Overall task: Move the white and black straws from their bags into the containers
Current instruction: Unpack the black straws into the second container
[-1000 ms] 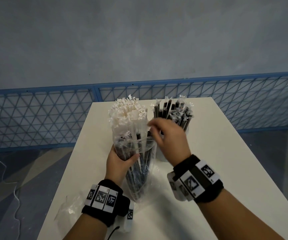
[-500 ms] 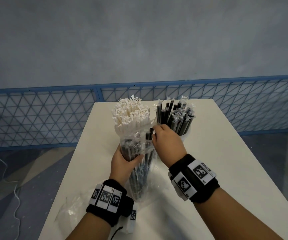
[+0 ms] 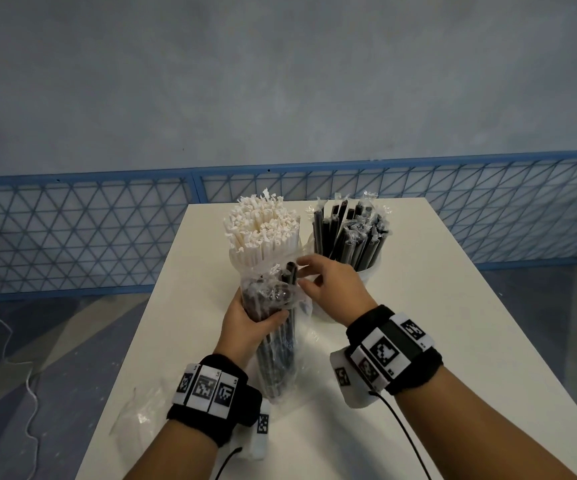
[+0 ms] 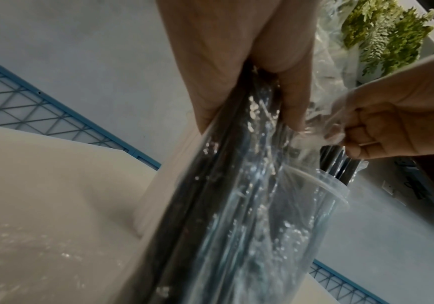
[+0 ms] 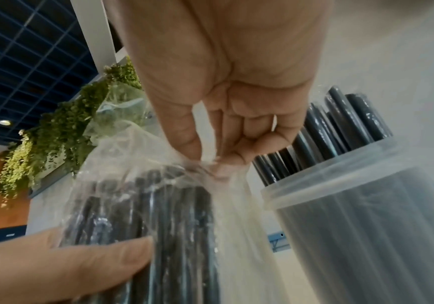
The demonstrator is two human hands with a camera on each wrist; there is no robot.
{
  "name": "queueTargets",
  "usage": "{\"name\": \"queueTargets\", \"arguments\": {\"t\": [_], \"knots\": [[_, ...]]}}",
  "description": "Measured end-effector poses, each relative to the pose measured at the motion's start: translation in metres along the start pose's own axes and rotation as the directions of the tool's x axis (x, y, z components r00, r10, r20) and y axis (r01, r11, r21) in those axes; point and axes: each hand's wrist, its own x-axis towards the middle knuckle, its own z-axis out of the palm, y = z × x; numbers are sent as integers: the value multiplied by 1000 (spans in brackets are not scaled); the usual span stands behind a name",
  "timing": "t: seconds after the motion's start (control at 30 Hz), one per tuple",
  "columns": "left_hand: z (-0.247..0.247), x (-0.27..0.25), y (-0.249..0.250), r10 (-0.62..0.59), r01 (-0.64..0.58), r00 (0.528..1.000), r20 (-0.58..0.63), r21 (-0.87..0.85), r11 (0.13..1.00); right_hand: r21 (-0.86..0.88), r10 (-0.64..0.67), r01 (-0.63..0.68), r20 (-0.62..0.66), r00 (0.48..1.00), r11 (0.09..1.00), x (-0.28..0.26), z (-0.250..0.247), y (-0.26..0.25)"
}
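Observation:
My left hand point(image 3: 257, 318) grips a clear bag of black straws point(image 3: 277, 351) upright on the table, thumb across its front point(image 5: 80, 265). At the bag's mouth my right hand point(image 3: 303, 278) pinches the plastic film between thumb and fingertips point(image 5: 211, 161); one black straw point(image 3: 292, 271) sticks up beside them. Behind the bag, a container is packed with white straws point(image 3: 262, 230). To its right, a translucent container point(image 3: 370, 271) holds wrapped black straws point(image 3: 349, 237). In the left wrist view the bag point(image 4: 236, 195) fills the centre, with the right hand point(image 4: 381, 127) at its rim.
A crumpled empty clear bag point(image 3: 141, 415) lies at the near left of the white table point(image 3: 453, 306). A blue mesh fence point(image 3: 72, 237) runs behind the table's far edge. Cables hang from both wristbands.
My right hand has come down from near the black-straw container to the bag's mouth and pinched the plastic. The left hand keeps its hold on the bag.

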Motion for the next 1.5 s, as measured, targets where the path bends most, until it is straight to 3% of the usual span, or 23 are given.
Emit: {"name": "queueTargets", "arguments": {"t": [0.13, 0.33, 0.53, 0.67, 0.77, 0.9, 1.0, 1.1, 1.2, 1.33, 1.5], "knots": [[-3, 2, 2, 3, -2, 995, 104, -14, 1000, 9, -95, 95, 58, 994, 995, -1, 3, 1], [-8, 2, 4, 23, -26, 963, 267, 7, 1000, 160, -145, 119, 167, 975, 980, 2, 3, 4], [-5, 6, 6, 34, -66, 921, 388, 70, 995, 339, -110, 27, 229, 967, 941, 3, 19, 5], [-2, 5, 8, 6, -32, 908, 420, 56, 998, 429, -60, -11, 151, 987, 903, 3, 32, 4], [0, 6, 8, 7, -17, 913, 407, 21, 1000, 509, -3, -39, 81, 997, 860, 3, 43, 5], [4, 3, 17, -39, 59, 907, 419, -35, 998, 680, 93, -90, 33, 995, 728, 2, 48, 3], [8, 0, 21, -48, 66, 927, 373, -37, 997, 699, 61, -80, 52, 997, 711, 4, 39, 1], [10, -7, 25, -157, 179, 907, 390, -20, 984, 714, 4, -92, 123, 992, 695, 3, 29, -1], [15, -4, 27, -174, 220, 934, 311, -119, 968, 717, -7, -95, 138, 990, 690, 2, 28, 1], [21, 0, 32, -111, 185, 968, 227, -341, 921, 748, 27, -75, 76, 997, 660, 4, 29, 4], [25, 2, 29, -72, 79, 997, 35, -286, 955, 795, 76, -65, 24, 997, 603, 5, 24, 1]]}}
